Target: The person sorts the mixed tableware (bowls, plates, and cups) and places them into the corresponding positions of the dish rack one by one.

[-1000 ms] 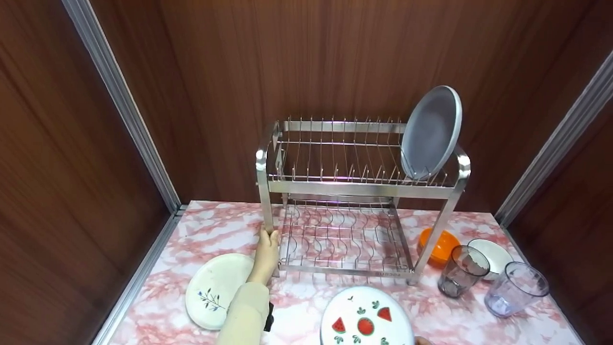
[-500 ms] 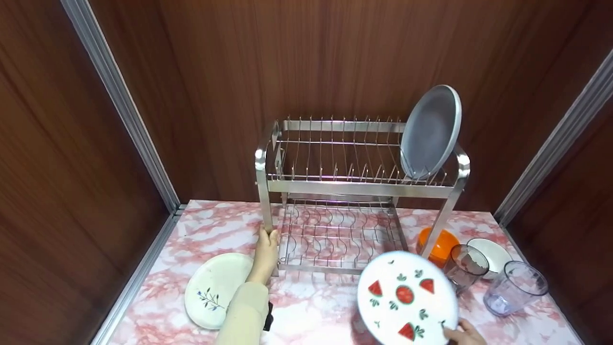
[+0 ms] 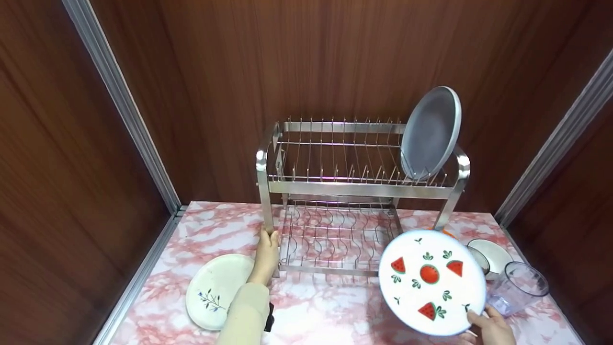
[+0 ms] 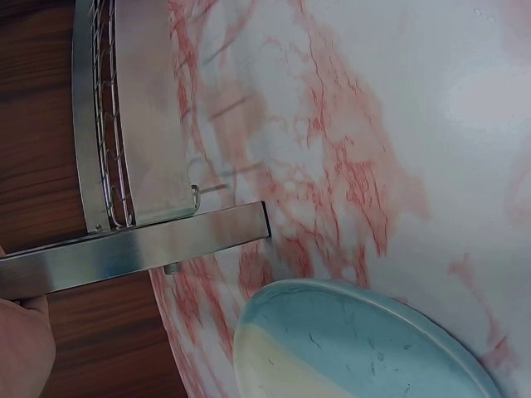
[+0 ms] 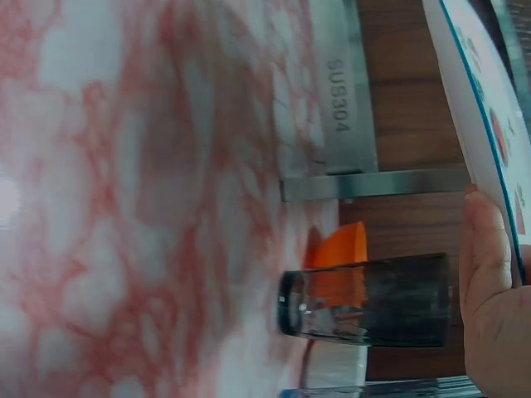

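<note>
My right hand [image 3: 493, 327] pinches the lower right rim of a white plate [image 3: 412, 297] printed with red watermelons and green leaves. The plate is held up in front of the right end of a two-tier steel dish rack [image 3: 359, 188], its printed face toward me. In the right wrist view the plate [image 5: 477, 108] shows edge-on, with fingers [image 5: 485, 249] under it. My left hand [image 3: 266, 254] grips the rack's front left leg, low down. A grey plate [image 3: 428, 134] stands on edge in the rack's upper tier, at the right.
A cream plate [image 3: 215, 282] with a blue flower sprig lies left of the rack. At the right stand an orange bowl [image 5: 342, 253], a dark glass [image 5: 398, 300], a white bowl [image 3: 493, 254] and a clear purplish glass [image 3: 519, 290]. Wood panels [image 3: 325, 57] enclose the table.
My right hand has carried the watermelon plate from the front middle up and to the right, so that it covers most of the dark glass and orange bowl. The left hand stays on the leg.
</note>
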### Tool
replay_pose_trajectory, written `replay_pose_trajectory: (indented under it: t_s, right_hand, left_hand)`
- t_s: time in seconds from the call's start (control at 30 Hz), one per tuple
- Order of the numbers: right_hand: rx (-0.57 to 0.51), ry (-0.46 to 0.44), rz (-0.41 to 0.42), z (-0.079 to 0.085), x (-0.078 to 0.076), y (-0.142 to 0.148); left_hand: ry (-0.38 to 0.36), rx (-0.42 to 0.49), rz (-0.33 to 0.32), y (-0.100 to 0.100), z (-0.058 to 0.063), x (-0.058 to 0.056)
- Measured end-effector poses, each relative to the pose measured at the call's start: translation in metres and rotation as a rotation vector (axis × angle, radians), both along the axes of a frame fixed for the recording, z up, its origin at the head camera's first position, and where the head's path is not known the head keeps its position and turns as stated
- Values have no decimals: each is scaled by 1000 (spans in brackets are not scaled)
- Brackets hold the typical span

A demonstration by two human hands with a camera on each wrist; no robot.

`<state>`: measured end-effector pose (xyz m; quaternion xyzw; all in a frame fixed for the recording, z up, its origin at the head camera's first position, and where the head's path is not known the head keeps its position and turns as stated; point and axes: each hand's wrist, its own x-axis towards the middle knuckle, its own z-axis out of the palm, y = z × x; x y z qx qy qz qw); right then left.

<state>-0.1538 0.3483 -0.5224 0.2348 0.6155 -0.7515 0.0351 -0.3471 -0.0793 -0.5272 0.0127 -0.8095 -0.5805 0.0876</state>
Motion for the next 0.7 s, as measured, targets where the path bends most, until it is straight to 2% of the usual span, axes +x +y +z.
replay_pose_trajectory:
  t_s: [0.13, 0.3, 0.5, 0.7]
  right_hand:
    - [-25, 64, -6, 6, -3, 2]
    - [-133, 109, -22, 14, -6, 6]
    - [-261, 318, -4, 24, -8, 8]
    - [-311, 408, 1, 37, -12, 6]
  left_hand:
    - [9, -25, 0, 0, 0, -1]
    - [21, -23, 3, 0, 0, -1]
    - [14, -27, 13, 0, 0, -2]
    - [14, -14, 9, -1, 0, -2]
